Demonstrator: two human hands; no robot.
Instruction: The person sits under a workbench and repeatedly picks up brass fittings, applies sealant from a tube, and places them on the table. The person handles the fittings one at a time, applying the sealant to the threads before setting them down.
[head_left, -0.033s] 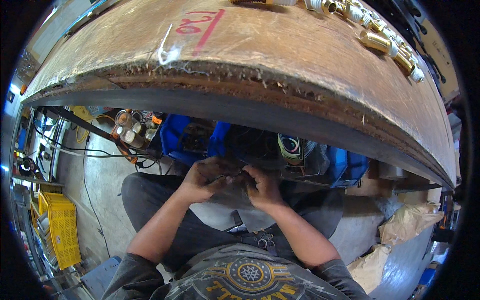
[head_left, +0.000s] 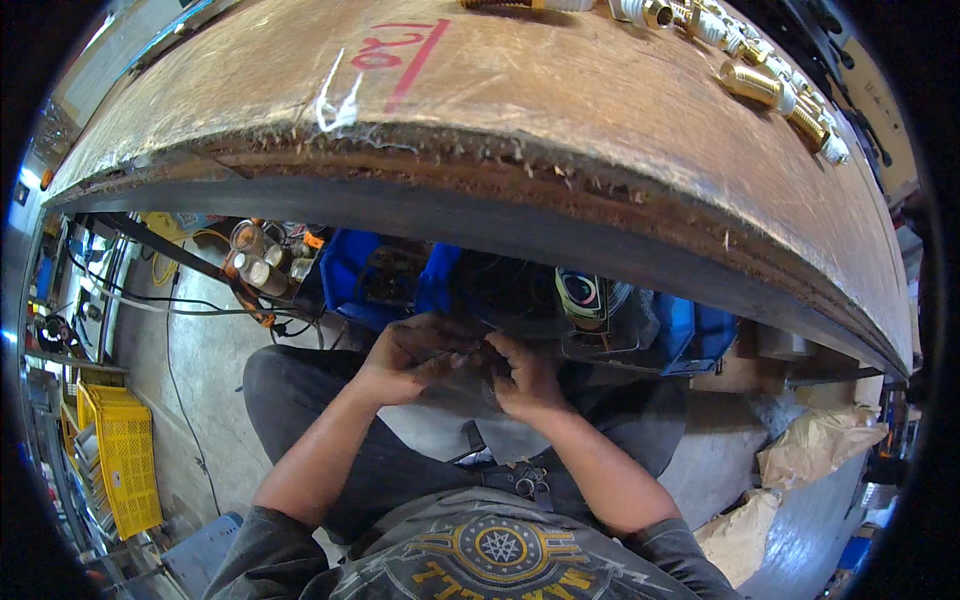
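At the lower left of the frame a yellow plastic crate (head_left: pixel 118 455) is sitting on the concrete floor (head_left: pixel 200 390), and above it black cables (head_left: pixel 130 295) are trailing across toward a cluster of small jars and orange-handled bits (head_left: pixel 262 262) at centre left. Moving right, blue bins (head_left: pixel 360 275) are standing under the bench, probably parked there to stay within reach of a seated person.

In the middle of the frame the left hand (head_left: pixel 405 358) is curling its fingers together around a small dark part (head_left: pixel 470 352), and the right hand (head_left: pixel 525 378) is meeting it from the other side, its fingers also bent in and pinching at the same piece. The part is lying between the two hands, above the lap and below the bench edge; it is too small and shadowed to tell its kind. Both hands are seemingly holding it close and low so that the forearms can be braced against the thighs.

Across the whole top of the frame a worn wooden bench top (head_left: pixel 560 110) with a red painted mark (head_left: pixel 395 55) is arching, its front edge splintering. At the upper right a row of brass fittings (head_left: pixel 770 85) is lying along its far side. At the lower right crumpled brown paper (head_left: pixel 815 450) is resting by the floor
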